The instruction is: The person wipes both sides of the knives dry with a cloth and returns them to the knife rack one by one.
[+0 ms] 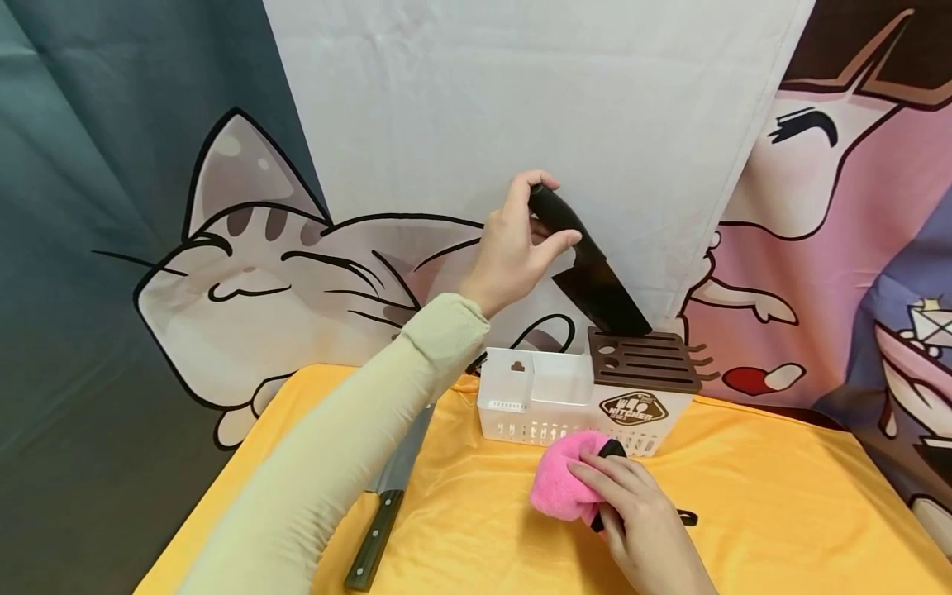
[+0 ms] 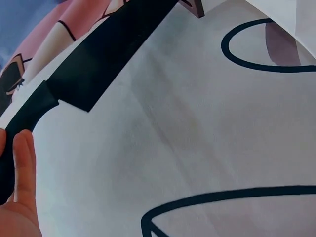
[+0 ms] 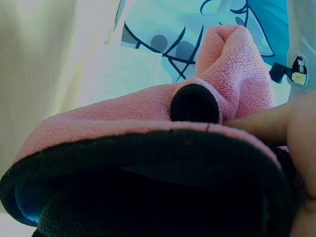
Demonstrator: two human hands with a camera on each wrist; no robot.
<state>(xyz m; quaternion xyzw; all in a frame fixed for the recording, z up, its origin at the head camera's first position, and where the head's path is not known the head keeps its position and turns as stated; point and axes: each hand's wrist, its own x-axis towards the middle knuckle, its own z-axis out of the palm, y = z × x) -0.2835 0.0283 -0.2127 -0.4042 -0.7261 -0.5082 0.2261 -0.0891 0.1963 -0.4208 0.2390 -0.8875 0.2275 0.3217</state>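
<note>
High above the table, my left hand [image 1: 511, 248] grips the black handle of a black cleaver [image 1: 604, 299] between thumb and fingers. The blade slants down to the right, its end right at the back of the slotted brown top [image 1: 673, 351] of a white knife holder [image 1: 554, 384]. In the left wrist view the cleaver [image 2: 106, 59] runs up to the right, its handle beside the thumb. My right hand [image 1: 641, 508] holds a bunched pink cloth [image 1: 556, 483] with black edging, in front of the holder. Close up in the right wrist view, the cloth [image 3: 237, 69] shows a dark underside.
A second knife [image 1: 378, 537] with a riveted dark green handle lies on the yellow tablecloth [image 1: 461, 537], partly behind my left forearm. Brown hooks [image 1: 702, 362] stick out from the holder's right end. A printed cartoon curtain [image 1: 245, 330] hangs close behind the table.
</note>
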